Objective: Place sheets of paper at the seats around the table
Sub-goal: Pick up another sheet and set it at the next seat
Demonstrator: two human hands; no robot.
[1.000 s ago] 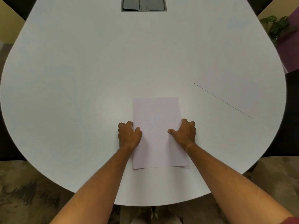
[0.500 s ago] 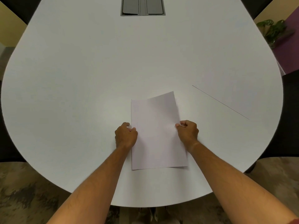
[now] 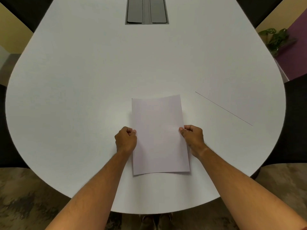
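Sheet of paper (image 3: pixel 159 133) on table (image 3: pixel 74 97) near edge (hatch (image 3: pixel 147 10) beyond, second sheet (image 3: pixel 237 90) right)

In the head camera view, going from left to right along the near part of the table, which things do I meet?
Left hand → sheet of paper → right hand → a second sheet lying flat on the table.

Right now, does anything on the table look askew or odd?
Only the paper stack: its top sheet is skewed, far right corner lifted, as left hand and right hand pinch its side edges.
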